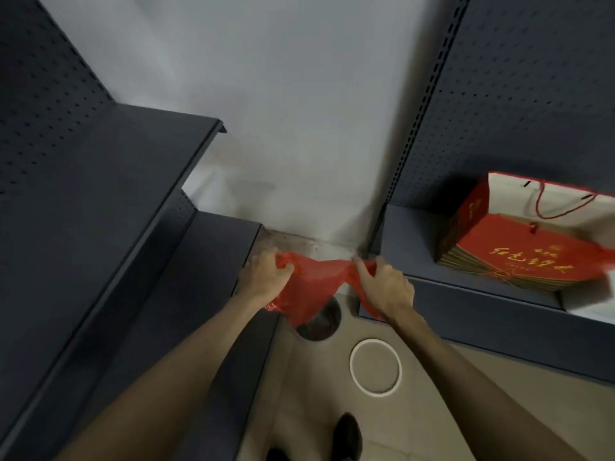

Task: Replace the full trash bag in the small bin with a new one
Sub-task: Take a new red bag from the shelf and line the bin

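Dark pegboard shelving (100,201) left, grey wall behind, beige floor (432,410) between units. Left hand (266,274) and right hand (382,287), fingers curled, grip red trash bag (309,291) stretched above dark bin (321,322), partly hidden. White ring (375,367) on floor beside bin. Red paper bag (519,247) on right shelf (466,294).

Bag (309,287) above bin (324,324)

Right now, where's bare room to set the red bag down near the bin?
Bare floor lies nearer than the white ring, ahead of the shoe. The left shelf is bare too. The corner is crowded: both hands stretch the bag over the bin; gift bags fill the right shelf.
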### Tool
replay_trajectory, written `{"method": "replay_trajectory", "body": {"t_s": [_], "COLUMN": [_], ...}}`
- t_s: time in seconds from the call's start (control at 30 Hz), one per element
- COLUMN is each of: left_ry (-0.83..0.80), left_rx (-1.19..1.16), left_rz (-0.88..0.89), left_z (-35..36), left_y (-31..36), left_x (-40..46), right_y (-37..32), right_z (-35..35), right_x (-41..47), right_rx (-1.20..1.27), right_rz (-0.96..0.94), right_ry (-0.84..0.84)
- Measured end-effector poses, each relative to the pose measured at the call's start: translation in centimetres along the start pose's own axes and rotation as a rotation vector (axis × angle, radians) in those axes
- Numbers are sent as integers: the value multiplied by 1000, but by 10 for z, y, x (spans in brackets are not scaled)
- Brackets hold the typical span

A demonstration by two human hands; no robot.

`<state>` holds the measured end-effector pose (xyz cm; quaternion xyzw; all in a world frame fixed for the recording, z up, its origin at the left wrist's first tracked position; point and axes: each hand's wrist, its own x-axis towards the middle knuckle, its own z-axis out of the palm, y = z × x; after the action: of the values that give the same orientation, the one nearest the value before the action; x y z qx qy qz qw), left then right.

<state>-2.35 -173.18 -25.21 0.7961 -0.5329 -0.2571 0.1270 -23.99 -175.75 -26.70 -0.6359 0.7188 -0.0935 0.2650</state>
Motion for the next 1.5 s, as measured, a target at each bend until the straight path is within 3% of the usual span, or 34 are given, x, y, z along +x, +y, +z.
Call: {"method": "replay_trajectory", "body": {"t_s": [0.27, 0.8, 1.3, 1.5], "left_ry": [-14, -107, -121, -14], "left_rx": [-128, -202, -118, -75], "left_rz": [-74, -177, -183, -187], "left_z": [77, 281, 355, 396], "left_y": [-39, -184, -237, -255], "left_x": [20, 92, 135, 164], "right_y": [49, 162, 198, 216], "right_z": [76, 303, 383, 419], "right_x": [40, 101, 153, 185], "right_rx": [-87, -33, -38, -68], "right_rz": [-122, -257, -265, -260], "right_ry": [-179, -282, -241, -288]}}
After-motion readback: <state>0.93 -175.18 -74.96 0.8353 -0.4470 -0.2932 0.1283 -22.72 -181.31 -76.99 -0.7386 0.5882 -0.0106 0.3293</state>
